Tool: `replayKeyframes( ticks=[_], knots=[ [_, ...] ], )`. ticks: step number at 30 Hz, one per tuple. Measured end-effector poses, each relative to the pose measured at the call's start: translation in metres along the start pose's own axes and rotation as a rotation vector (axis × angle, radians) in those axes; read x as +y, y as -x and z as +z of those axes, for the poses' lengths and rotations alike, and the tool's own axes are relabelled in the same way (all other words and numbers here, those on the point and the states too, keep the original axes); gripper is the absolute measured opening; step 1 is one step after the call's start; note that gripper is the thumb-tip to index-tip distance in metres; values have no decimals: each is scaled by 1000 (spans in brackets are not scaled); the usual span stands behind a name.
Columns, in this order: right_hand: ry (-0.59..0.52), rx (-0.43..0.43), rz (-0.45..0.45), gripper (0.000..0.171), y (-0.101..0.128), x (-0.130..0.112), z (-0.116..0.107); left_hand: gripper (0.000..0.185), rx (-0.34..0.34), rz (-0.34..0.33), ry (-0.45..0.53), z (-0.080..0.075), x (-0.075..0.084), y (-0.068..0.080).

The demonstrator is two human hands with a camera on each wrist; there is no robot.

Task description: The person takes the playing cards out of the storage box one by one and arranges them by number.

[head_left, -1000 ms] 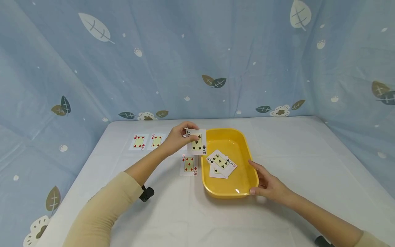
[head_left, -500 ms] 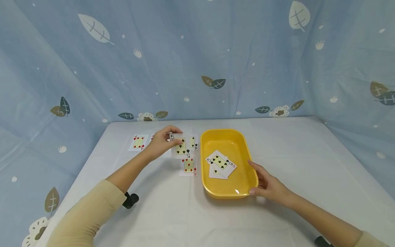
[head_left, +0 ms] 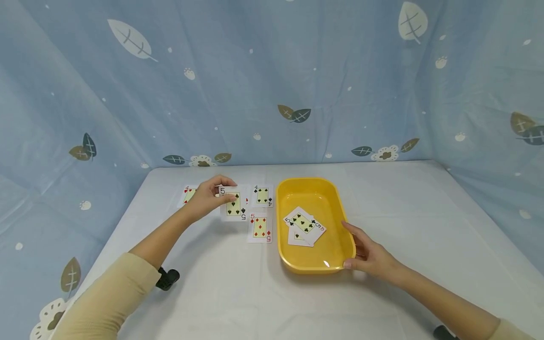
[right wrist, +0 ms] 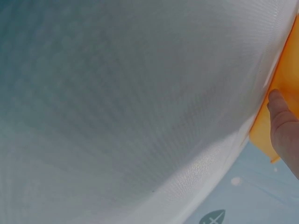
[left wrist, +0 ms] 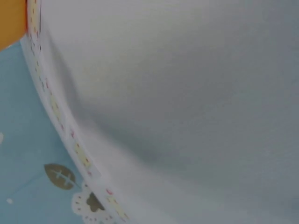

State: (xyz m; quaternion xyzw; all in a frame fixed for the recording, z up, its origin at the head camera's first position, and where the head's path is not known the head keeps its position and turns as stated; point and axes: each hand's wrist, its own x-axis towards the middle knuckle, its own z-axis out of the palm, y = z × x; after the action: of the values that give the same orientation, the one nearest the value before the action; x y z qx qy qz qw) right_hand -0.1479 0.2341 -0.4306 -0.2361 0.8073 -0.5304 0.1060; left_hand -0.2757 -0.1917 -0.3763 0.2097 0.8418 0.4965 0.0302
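Observation:
My left hand (head_left: 207, 197) pinches a five of spades (head_left: 233, 205) and holds it face up just above the white table (head_left: 238, 293). The card partly covers a red card beneath it. A four of hearts (head_left: 189, 195) lies left of the hand. Right of the held card lies a four of spades (head_left: 262, 195), with a five of diamonds (head_left: 259, 227) nearer me. My right hand (head_left: 370, 255) grips the near right corner of the yellow tray (head_left: 315, 189); one of its fingers (right wrist: 281, 122) shows against the tray (right wrist: 286, 88) in the right wrist view. A five of clubs (head_left: 302, 221) lies in the tray on top of other cards.
Blue leaf-print cloth (head_left: 272, 80) hangs behind and to both sides of the table. A black wrist mount (head_left: 167, 278) shows under my left forearm. The left wrist view shows only the white tablecloth (left wrist: 187, 93) and blue cloth.
My left hand has carried the five of spades leftward from the tray's far left rim, uncovering the four of spades. The right hand and the tray have not moved.

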Motion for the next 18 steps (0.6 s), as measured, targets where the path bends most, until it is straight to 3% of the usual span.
replayKeyframes(
  ticks=[7,18],
  knots=[
    [-4,0,-1,84,0,-1,1,36,-8,-29,-25,4,-7,6],
    [30,8,9,86,-1,-2,0,35,-114,-105,-9,6,-15,12]
  ],
)
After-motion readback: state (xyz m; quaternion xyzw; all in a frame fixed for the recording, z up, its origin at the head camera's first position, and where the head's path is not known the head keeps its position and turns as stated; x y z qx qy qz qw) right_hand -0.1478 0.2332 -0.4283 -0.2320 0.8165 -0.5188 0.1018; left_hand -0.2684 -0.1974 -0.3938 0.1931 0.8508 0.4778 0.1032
